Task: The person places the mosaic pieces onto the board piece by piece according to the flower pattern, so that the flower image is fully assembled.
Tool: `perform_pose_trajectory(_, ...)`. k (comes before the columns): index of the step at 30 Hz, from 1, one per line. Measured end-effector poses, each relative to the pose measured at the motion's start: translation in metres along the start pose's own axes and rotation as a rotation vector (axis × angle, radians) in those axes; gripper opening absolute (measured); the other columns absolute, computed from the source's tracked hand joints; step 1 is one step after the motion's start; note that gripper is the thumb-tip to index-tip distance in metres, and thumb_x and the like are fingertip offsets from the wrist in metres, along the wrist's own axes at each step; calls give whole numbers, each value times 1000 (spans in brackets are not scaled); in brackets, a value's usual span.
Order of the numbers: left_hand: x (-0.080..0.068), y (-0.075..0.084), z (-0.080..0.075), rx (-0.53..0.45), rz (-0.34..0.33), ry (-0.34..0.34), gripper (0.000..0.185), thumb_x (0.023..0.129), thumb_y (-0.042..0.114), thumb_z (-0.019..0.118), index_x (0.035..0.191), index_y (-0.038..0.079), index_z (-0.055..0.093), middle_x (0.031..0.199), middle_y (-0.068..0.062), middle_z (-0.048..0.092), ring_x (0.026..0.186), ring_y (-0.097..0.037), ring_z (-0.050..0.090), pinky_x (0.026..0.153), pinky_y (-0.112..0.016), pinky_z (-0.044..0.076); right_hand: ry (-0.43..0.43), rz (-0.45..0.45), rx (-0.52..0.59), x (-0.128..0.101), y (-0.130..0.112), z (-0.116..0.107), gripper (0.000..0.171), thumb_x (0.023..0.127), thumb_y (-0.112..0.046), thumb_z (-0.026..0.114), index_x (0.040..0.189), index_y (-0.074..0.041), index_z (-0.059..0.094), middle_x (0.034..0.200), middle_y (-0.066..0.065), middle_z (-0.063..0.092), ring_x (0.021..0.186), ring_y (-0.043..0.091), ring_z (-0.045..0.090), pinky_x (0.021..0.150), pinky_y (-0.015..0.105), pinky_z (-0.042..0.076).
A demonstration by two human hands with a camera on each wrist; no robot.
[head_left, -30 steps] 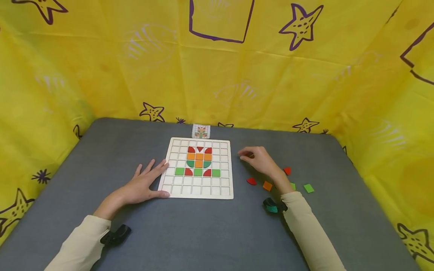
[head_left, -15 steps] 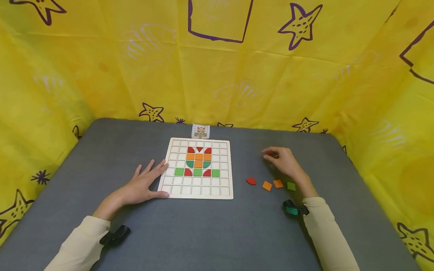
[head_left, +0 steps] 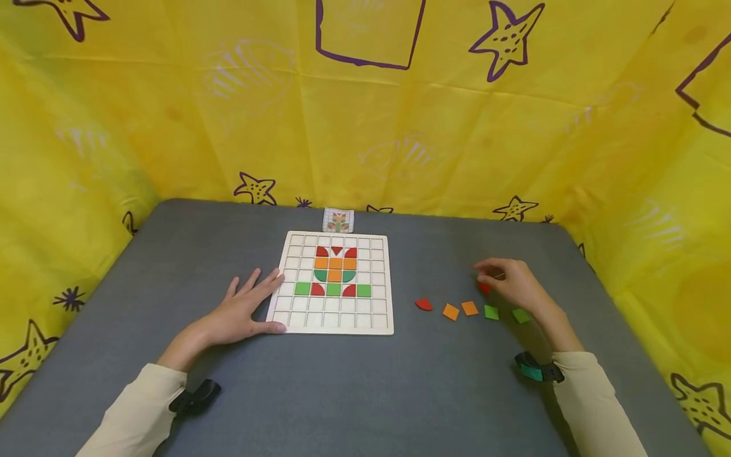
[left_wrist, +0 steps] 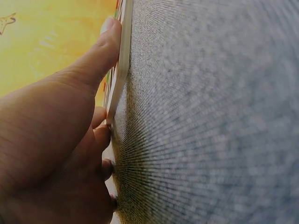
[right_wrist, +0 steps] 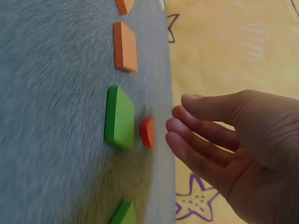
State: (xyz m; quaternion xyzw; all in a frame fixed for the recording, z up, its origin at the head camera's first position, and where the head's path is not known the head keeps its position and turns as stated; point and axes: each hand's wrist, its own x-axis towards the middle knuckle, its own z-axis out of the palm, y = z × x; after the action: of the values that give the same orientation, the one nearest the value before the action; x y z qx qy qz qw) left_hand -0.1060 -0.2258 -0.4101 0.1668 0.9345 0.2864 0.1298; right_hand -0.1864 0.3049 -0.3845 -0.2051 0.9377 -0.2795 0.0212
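Left hand [head_left: 242, 311]: lay flat on the table, lower left of centre in head view, fingers straight and spread. Thumb ran along the board's near left corner, index tip at its left edge; prob. bracing the board so it wouldn't slide. Held nothing. Left wrist view showed the thumb [left_wrist: 100, 51] pressed against the board's thin edge.

Right hand [head_left: 516, 284]: right of centre, fingers loosely bent, tips just over a red piece [head_left: 484, 287]. In right wrist view the fingertips [right_wrist: 180, 126] were close beside that red piece [right_wrist: 148, 132], not clearly touching; nothing gripped yet as far as could be seen.

Board [head_left: 334, 283]: pale wood grid, mid-frame, square to the person, likely for easy reach by both hands.

Pieces on board: approx. 14, a flower-like figure. Red 5 (3 top row, 2 bottom), orange 4, green 5 (2 rounded, 3 squares).

Loose pieces: 6, in a rough row to the right of the board, within right-hand reach. Red 2: the one by the fingers, plus a red half-round piece [head_left: 423, 305] nearest the board. Orange squares [head_left: 450, 311] 2. Green squares [head_left: 491, 312] 2, the far one partly behind the hand.

Card [head_left: 338, 221]: 1, small, stood at the table's far edge behind the board, showing a similar figure; prob. the pattern to copy.

Table [head_left: 365, 393]: grey, yellow star cloth around it.

Wrists: 1 dark clip-on camera each.
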Motion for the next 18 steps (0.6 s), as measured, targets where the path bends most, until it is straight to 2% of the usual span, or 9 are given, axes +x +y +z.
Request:
perform_pose_trajectory(5,1,0,0,2,4,0,103,78,58,73,156,9,25,162,-16,15,146,-49,-1,110,-68,-8,-40,-3,-15,-16,4,-6,25,88,0,70,113,3,69,92,8,72,83,24,69,73,35,58)
perform_pose_trajectory(10,1,0,-1,-6,4,-2,104,79,58,73,156,9,24,163,-16,15,146,-48,-1,110,-68,-9,-67,-9,40,-31,4,-9,29,85,-3,75,113,1,69,93,7,71,83,19,68,72,25,56)
perform_pose_trajectory(18,0,0,-1,-6,2,-3,104,78,58,73,156,9,24,163,-16,14,146,-48,-1,110,-68,-9,-137,10,70,-41,8,-7,39,79,-3,80,115,1,68,100,7,72,89,21,67,76,29,56)
